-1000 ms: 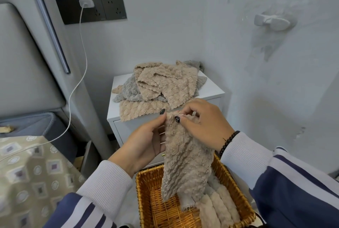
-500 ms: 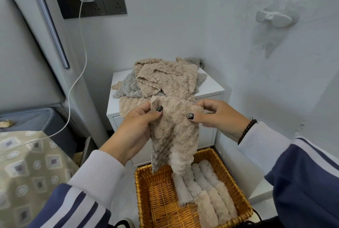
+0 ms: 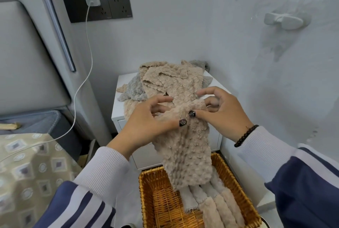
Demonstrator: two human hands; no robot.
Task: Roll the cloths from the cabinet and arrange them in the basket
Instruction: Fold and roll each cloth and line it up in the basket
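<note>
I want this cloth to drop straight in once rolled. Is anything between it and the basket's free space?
Nothing visible: the beige bobbled cloth hangs over the woven wicker basket, whose left half is bare; rolled cloths fill its right.

One view only is supplied, taken from a wide-angle camera worn on the head. It is directed forward and steeply downward. Both forearms enter from the near edge, and the hands are seen close to the lens at centre. The wicker basket (image 3: pixel 146 200) is cut by the near edge. The white cabinet (image 3: pixel 119 110) lies farther off, against the wall. Straight lines are bowed toward the frame edges.
</note>
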